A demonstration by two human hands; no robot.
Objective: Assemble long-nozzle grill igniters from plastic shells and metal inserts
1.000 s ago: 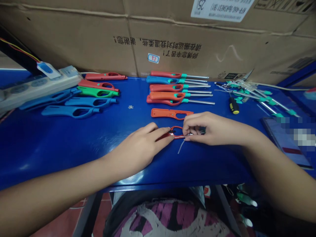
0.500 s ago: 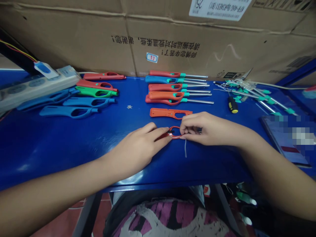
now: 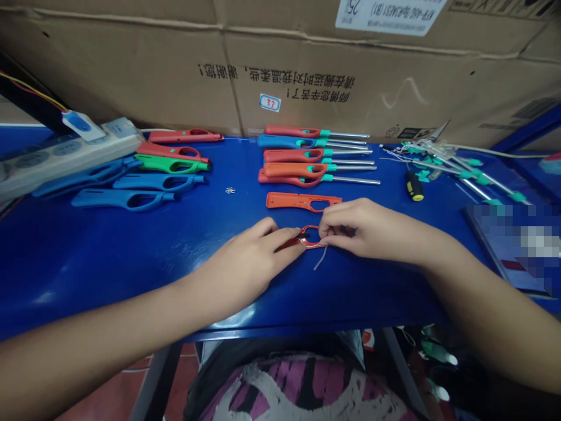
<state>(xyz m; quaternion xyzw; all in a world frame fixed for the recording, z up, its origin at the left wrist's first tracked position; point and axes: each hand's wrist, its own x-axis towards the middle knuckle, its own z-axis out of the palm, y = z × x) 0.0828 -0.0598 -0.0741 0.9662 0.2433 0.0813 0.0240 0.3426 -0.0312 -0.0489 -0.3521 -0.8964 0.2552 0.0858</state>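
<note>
My left hand (image 3: 258, 251) is closed around the handle end of an orange-red lighter shell half (image 3: 312, 228), its fingers covering most of that end. The shell's trigger loop shows between my hands, with a small dark part inside it. My right hand (image 3: 350, 228) pinches at the loop's right end, where a thin pale tube (image 3: 321, 259) hangs down toward me. What exactly the right fingertips grip is partly hidden. Just beyond lies another orange shell half (image 3: 289, 200), flat on the blue table (image 3: 350, 292).
Several lighters with metal tubes (image 3: 298, 155) lie in a row at the back. Coloured shells (image 3: 131, 199) and a power strip (image 3: 56, 151) are at left, small screws (image 3: 230, 190) nearer the middle. A screwdriver (image 3: 414, 186) and loose rods (image 3: 473, 172) lie right. A cardboard box (image 3: 153, 70) stands behind.
The free end of the pale tube has swung to the left, from hanging nearly straight to slanting. Both hands stay in almost the same place on the shell.
</note>
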